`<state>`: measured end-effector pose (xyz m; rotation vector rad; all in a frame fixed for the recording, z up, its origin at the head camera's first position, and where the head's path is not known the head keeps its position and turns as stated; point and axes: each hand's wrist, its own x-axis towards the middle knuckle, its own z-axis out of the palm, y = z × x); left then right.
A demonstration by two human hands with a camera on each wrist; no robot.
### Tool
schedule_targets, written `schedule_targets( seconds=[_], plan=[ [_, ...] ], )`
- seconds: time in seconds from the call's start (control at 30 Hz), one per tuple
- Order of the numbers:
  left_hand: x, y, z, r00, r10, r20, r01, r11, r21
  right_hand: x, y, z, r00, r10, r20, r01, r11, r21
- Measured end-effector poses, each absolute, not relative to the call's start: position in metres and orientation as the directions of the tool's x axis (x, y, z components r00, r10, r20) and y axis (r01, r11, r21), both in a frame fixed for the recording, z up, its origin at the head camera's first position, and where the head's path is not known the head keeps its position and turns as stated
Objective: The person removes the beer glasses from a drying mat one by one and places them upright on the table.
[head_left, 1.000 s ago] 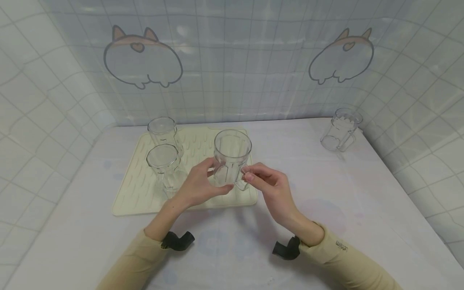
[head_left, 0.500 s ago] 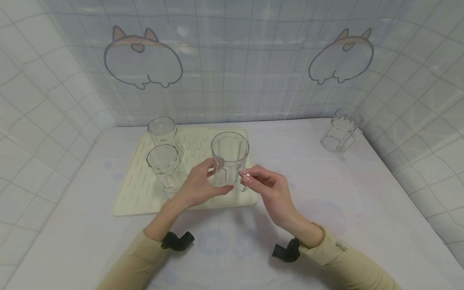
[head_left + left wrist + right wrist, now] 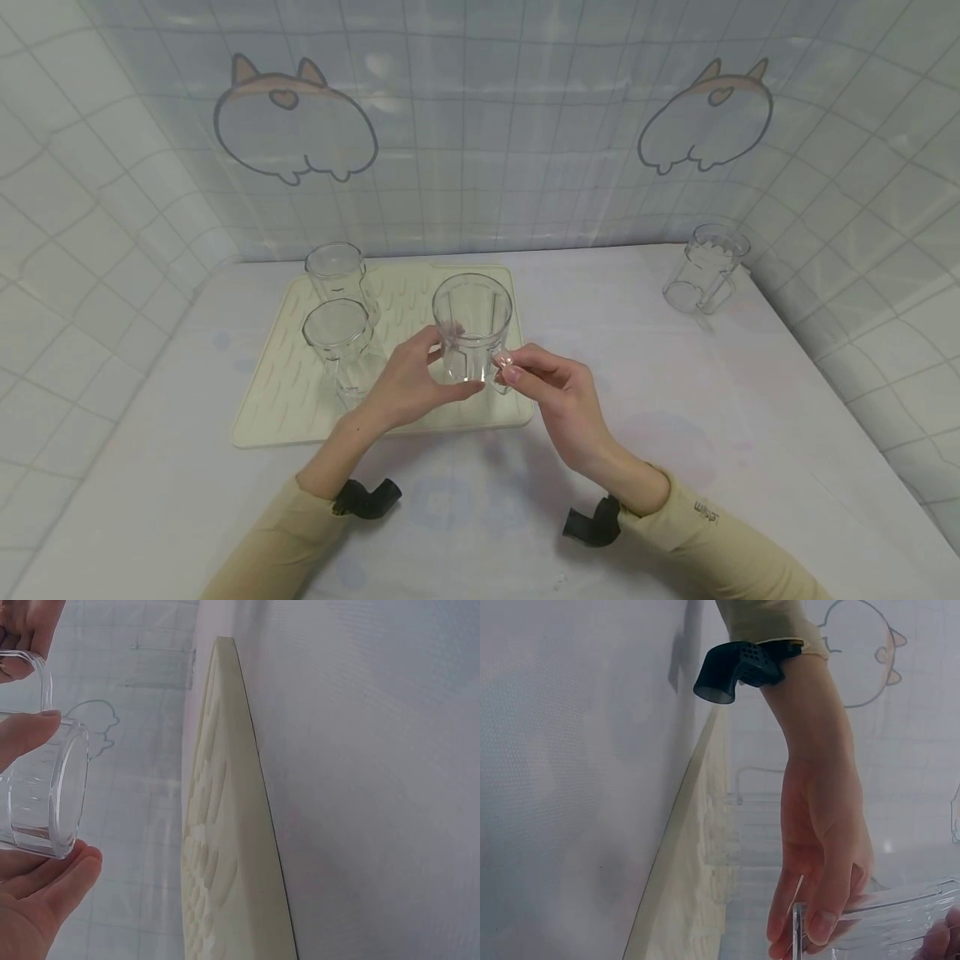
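A clear glass mug (image 3: 472,321) is held over the right part of a cream drying mat (image 3: 300,421). My left hand (image 3: 408,383) grips its body, thumb on the near side and fingers round the far side. With thumb and fingertips, my right hand (image 3: 566,396) pinches the mug's handle at the right. In the left wrist view, a gap separates the mug's base (image 3: 71,791) from the ridged mat (image 3: 240,825). The right wrist view shows the left hand's thumb and fingers (image 3: 825,926) at the base end of the glass.
Two more glass mugs, a rear one (image 3: 335,271) and a nearer one (image 3: 337,333), stand on the mat's left side. Another glass mug (image 3: 705,271) stands at the back right of the white-covered table (image 3: 480,533). Tiled-pattern walls enclose the back and sides.
The held mug has shifted slightly left, its rim a little lower and its opening turned more toward the head camera. Both hands keep their hold; the other mugs have not moved.
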<state>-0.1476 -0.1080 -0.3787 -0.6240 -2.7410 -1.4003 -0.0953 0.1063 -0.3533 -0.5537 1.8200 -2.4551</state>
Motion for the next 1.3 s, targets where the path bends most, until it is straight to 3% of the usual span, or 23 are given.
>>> schedule_targets(
  seconds=[0.77,0.97,1.3],
  plan=[
    [-0.149,-0.113,-0.374,-0.903,0.351,0.249,0.403,0.484,0.777,-0.097,0.108,-0.351,-0.952,-0.189,0.239,-0.165,-0.342,-0.925],
    [-0.139,-0.113,-0.354,-0.906,0.315,0.284,0.409,0.473,0.78,-0.098,0.11,-0.352,-0.954,-0.16,0.254,-0.188,-0.342,-0.921],
    [-0.123,-0.123,-0.31,-0.834,0.235,0.498,0.551,0.396,0.735,-0.1,0.113,-0.352,-0.956,-0.128,0.263,-0.203,-0.357,-0.912]
  ],
)
